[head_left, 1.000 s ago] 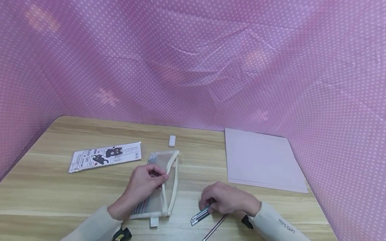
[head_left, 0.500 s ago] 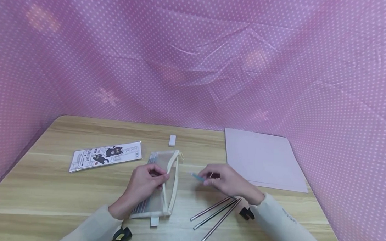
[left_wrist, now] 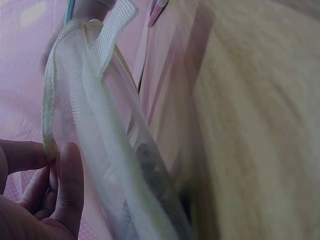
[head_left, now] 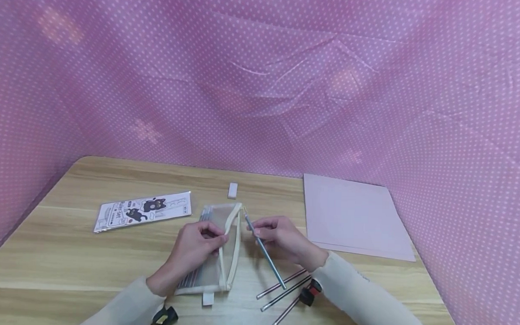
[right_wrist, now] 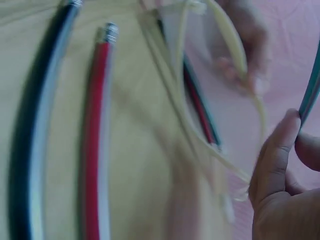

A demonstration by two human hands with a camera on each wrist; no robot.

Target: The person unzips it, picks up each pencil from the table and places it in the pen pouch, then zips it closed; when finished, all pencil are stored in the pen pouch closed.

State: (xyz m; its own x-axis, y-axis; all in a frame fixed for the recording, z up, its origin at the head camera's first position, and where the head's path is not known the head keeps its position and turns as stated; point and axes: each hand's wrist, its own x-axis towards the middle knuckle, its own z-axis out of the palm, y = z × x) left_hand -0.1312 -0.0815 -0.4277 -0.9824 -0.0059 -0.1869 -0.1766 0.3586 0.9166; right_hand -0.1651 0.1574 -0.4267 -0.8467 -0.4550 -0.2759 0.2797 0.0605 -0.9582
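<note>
A sheer mesh pencil case (head_left: 215, 271) with a cream zip edge lies in the middle of the table, its mouth held apart. Several pencils show through its mesh. My left hand (head_left: 192, 244) pinches the near zip edge between thumb and forefinger, as the left wrist view also shows. Just right of the mouth, my right hand (head_left: 283, 237) holds a teal pencil (head_left: 267, 256) in its fingertips, tilted, its upper end near the zip's far corner. On the table below that hand lie a dark pencil (head_left: 281, 297) and two reddish ones, such as the red pencil (right_wrist: 97, 135), partly under the forearm.
A ruler set packet (head_left: 144, 211) with black cats lies at the left. Behind the case sits a white eraser (head_left: 232, 190). Pale sheets of paper (head_left: 352, 216) lie at the back right. A pink dotted cloth (head_left: 262, 86) hangs behind the table.
From the pencils on the table, my right hand has lifted the teal pencil and brought it up and left beside the case's mouth. The left hand stays on the zip edge.
</note>
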